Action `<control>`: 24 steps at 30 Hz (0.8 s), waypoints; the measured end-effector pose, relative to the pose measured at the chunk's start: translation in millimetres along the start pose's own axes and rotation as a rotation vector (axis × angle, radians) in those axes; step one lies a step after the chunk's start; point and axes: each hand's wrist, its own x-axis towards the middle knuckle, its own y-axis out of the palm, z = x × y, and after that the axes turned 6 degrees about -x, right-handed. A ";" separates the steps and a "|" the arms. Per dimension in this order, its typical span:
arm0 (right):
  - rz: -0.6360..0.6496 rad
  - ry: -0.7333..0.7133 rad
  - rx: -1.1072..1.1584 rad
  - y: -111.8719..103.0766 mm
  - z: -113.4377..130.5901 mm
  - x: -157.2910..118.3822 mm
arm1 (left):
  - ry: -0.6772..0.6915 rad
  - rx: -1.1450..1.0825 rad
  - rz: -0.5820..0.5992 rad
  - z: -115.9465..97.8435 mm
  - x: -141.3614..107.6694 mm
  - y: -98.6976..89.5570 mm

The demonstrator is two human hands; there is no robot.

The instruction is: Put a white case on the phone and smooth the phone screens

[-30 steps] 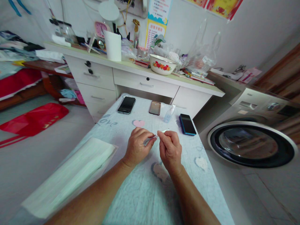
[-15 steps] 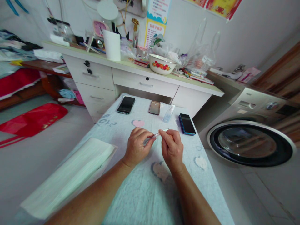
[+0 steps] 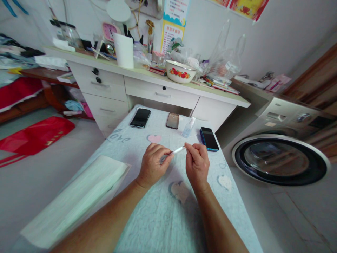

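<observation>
Pinched by left hand [image 3: 154, 162] and right hand [image 3: 197, 164], 1 slim white object [image 3: 179, 150], its ends hidden, identity unclear

Home interior, judging by washing machine [image 3: 302, 109], pink clock [image 3: 109, 31], probably a bed [image 3: 19, 91].

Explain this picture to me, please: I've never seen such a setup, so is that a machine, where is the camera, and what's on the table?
There's no machine: these are a person's bare hands, seen from a camera worn on the head. The left hand has a pinching grip on one end of a thin white item; the right hand holds the other end. I can't tell what it is. On the cloth-covered table lie a dark-screened phone at left, a brownish phone-sized rectangle, a small clear bottle, another phone at right, and a long pale packet nearer, on the left.
</observation>
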 end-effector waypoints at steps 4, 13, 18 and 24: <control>0.036 -0.049 0.030 0.5 7.5 -2.3 | -0.007 0.000 -0.005 -0.8 0.5 0.1; 0.116 -0.118 0.079 2.6 18.9 -7.4 | -0.003 -0.010 -0.005 0.6 -0.3 0.0; 0.137 -0.138 0.090 2.9 19.0 -9.0 | -0.013 -0.006 -0.001 1.0 -0.8 0.1; 0.102 -0.102 0.071 0.9 11.7 -4.5 | -0.006 -0.003 -0.003 0.1 0.6 -0.3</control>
